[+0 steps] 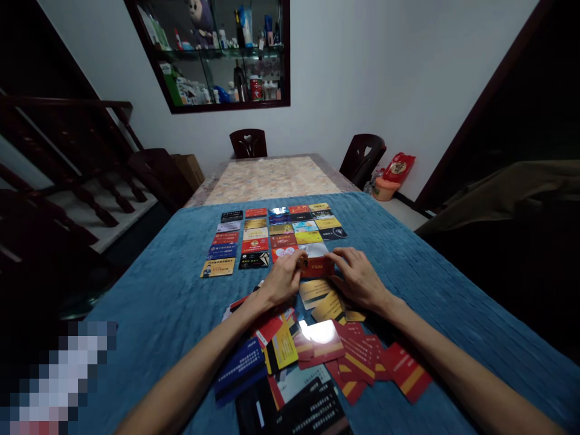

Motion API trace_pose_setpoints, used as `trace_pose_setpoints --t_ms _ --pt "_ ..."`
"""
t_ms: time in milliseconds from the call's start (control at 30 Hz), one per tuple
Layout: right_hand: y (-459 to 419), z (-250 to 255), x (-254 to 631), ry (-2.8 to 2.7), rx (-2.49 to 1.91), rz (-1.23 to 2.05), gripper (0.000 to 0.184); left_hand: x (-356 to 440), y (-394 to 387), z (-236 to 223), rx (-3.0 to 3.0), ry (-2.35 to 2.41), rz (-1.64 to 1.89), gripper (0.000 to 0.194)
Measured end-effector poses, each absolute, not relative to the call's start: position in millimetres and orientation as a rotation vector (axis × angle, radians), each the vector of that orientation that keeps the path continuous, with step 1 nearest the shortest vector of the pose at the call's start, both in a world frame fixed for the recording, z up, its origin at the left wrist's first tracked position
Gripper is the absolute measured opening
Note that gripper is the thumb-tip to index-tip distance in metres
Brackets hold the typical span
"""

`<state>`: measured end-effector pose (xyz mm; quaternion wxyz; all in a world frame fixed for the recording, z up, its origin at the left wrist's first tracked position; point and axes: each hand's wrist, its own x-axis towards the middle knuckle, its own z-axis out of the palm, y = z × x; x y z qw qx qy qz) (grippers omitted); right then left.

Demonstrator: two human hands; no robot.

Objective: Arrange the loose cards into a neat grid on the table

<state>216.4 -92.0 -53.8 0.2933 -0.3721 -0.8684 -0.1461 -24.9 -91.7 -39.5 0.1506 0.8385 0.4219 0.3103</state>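
Observation:
A red card with gold lettering [316,267] lies between my two hands at the near end of a card column. My left hand [283,278] pinches its left edge with thumb and fingers. On the other side, my right hand [357,275] has its fingers curled at the card's right edge, gripping it. Just beyond, a silvery white card [314,250] and a yellow card [309,238] lie in the same column. Gold cards [315,292] lie close below the hands. A loose heap of red cards [357,350] and others spreads between my forearms.
Rows of several cards, with a tan card [218,267] and a black card [254,260] nearest, lie left of my hands. A blue cloth [158,290] covers the near table. Chairs [248,144] stand around it, and a glass-shelved cabinet [217,110] is set in the wall.

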Motion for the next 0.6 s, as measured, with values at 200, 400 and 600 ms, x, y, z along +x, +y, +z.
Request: trace_pose_setpoints --t_ms 200,400,600 --pt "-93.4 -51.8 218.9 -2.312 -0.967 -0.435 0.044 -25.3 -93.4 -37.6 2.476 1.214 0.864 0.043" --pt "-93.4 -52.7 222.8 -2.324 -0.929 -0.448 0.05 -22.7 -101.0 -28.8 2.584 1.229 0.765 0.042" --pt "-92.7 -51.5 226.6 -2.309 -0.892 -0.484 0.045 -20.2 -106.1 -26.6 2.649 1.24 0.761 0.051"
